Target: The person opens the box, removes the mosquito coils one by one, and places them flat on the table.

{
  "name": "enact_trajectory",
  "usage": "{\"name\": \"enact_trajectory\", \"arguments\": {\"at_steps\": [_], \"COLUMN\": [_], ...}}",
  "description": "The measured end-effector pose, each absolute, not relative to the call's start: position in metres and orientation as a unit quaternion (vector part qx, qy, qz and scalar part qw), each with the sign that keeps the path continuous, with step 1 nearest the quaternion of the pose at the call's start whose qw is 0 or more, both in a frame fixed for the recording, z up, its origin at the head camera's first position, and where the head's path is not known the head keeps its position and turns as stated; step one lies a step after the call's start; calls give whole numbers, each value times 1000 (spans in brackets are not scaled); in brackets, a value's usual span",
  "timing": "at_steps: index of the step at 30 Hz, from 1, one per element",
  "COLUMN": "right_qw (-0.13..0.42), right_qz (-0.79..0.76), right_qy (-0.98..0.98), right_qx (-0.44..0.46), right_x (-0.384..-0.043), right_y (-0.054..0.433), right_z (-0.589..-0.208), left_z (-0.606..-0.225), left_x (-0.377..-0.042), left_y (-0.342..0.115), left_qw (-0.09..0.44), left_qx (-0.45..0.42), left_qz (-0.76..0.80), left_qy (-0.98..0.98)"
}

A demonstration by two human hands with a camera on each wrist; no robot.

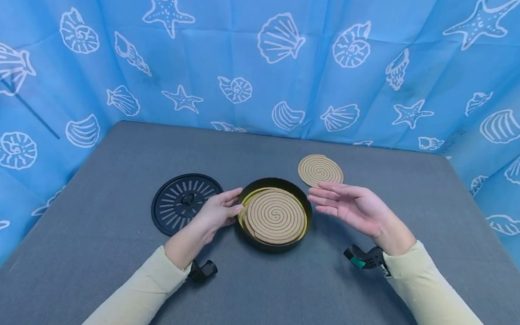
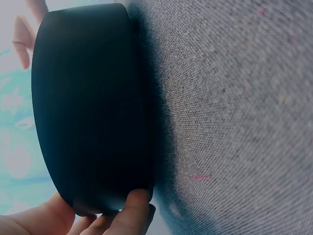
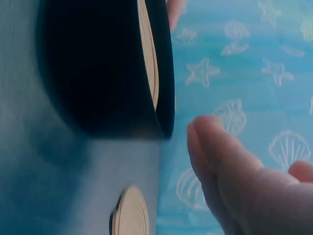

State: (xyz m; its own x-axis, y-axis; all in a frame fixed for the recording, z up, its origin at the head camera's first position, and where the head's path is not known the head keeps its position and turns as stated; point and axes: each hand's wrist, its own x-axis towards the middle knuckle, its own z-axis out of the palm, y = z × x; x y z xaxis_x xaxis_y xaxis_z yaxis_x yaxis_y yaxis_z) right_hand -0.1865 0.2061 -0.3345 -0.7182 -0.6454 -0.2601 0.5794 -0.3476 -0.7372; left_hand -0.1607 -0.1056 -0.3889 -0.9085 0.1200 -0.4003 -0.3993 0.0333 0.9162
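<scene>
A round black tin [image 1: 267, 246] with a yellow inner edge stands mid-table in the head view, and tan mosquito coils [image 1: 276, 216] lie in it. My left hand [image 1: 218, 210] holds the tin at its left side, thumb by the rim. In the left wrist view its fingers [image 2: 129, 215] bend against the dark wall [image 2: 90, 107]. My right hand [image 1: 351, 205] hovers to the right of the tin, fingers extended and holding nothing. In the right wrist view its fingertips [image 3: 208, 128] are apart from the tin's rim.
A black slotted lid [image 1: 170, 203] lies left of the tin, partly behind my left hand. More tan coils [image 1: 319, 168] lie at the back right, close to my right fingertips. Behind the grey table [image 1: 247, 306] hangs a blue shell-patterned curtain [image 1: 233, 41].
</scene>
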Motion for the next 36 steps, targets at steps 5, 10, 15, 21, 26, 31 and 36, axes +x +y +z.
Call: {"name": "enact_trajectory", "arguments": {"at_steps": [5, 10, 15, 21, 26, 31, 36], "right_qw": [389, 383, 371, 365, 368, 370, 368], "right_qz": [-794, -777, -754, -742, -744, -745, -730], "right_qy": [464, 496, 537, 557, 553, 550, 571], "right_qx": [-56, -66, -74, -71, -68, -72, -75], "right_x": [-187, -188, -189, -192, -192, -193, -195], "right_y": [190, 181, 175, 168, 166, 166, 166], "right_z": [-336, -336, -336, -339, -340, -339, -339], "left_z": [-388, -388, -389, -389, -390, -390, -389], "left_x": [-161, -160, -159, -159, -159, -160, -161], "left_y": [-106, -105, -105, -106, -105, -105, -105], "left_qw": [188, 189, 188, 184, 184, 183, 187], "left_qx": [-101, -101, -94, -84, -83, -88, -92], "left_qz": [688, 688, 691, 697, 694, 691, 688], "left_qy": [694, 693, 692, 688, 691, 693, 695]}}
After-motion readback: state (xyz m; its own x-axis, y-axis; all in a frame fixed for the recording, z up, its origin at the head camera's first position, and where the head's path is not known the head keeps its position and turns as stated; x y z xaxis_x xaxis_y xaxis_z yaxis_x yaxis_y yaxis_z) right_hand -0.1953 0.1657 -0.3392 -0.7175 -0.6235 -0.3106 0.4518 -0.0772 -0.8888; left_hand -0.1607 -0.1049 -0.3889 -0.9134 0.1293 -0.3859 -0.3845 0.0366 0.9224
